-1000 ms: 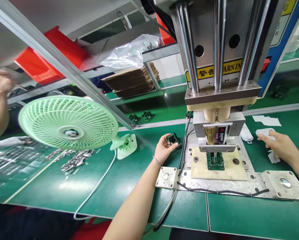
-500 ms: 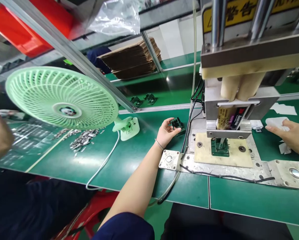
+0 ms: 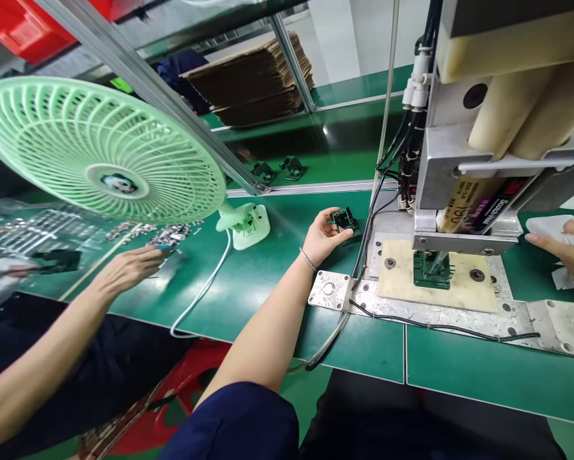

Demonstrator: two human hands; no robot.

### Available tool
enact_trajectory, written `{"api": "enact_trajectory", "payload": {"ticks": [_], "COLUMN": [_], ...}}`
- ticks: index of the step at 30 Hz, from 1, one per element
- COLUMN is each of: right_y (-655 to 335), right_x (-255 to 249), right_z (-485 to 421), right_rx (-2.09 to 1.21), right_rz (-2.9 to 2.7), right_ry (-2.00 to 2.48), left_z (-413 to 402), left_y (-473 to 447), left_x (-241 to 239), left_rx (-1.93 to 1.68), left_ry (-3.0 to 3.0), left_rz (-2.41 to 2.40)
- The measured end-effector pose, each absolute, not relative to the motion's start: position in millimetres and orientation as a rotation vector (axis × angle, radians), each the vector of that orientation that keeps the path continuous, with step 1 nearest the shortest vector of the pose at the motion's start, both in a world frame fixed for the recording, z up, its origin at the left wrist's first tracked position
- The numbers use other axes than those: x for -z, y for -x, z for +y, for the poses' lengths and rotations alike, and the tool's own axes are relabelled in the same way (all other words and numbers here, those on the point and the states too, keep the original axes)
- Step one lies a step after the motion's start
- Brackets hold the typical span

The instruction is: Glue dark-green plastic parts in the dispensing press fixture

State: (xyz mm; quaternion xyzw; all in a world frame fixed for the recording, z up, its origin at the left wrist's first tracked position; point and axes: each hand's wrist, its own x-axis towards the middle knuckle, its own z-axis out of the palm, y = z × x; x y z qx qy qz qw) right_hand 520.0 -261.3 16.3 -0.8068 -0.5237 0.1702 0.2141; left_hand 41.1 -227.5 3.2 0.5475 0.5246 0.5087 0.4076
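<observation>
My left hand (image 3: pixel 323 236) is closed round a small dark green plastic part (image 3: pixel 345 222), held just above the green bench left of the press. My right hand (image 3: pixel 567 249) lies at the right edge on a white cloth (image 3: pixel 548 228), fingers curled over it. Between them stands the press (image 3: pixel 488 160) with two cream cylinders and an adhesive cartridge. Under its nozzle a green part (image 3: pixel 429 271) sits in the beige fixture plate (image 3: pixel 454 291).
A pale green desk fan (image 3: pixel 100 153) stands at the left, its white cable (image 3: pixel 201 294) trailing over the bench. A co-worker's hand (image 3: pixel 131 268) reaches toward a pile of small metal pieces (image 3: pixel 169 235). Folded cardboard (image 3: pixel 258 83) lies behind. Black cables run along the metal base plate (image 3: pixel 435 313).
The view has dropped and moved closer to the press. A co-worker's arm has come in from the lower left toward the metal pieces. My hands have kept their places.
</observation>
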Motion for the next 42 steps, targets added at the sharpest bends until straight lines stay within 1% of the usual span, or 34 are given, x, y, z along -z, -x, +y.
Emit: {"api": "enact_trajectory", "payload": {"ticks": [5,23,42], "right_y": [-519,-514,-513], "right_x": [-18,-24,-25], "right_z": [-263,-263,-261], "right_rx": [-0.555,-0.562,-0.587], "right_rz": [-1.361,-1.368,-1.361], "right_ry": [2.291,2.334,2.349], "left_z": [-227,-232,-230], "left_y": [-40,-43,-40], "left_x": [-3,-13,-10], "left_rx": [-1.277,-1.229,-1.222], "left_ry": [-1.388,-1.387,-1.388], "left_rz": [1.298,1.252,1.212]}}
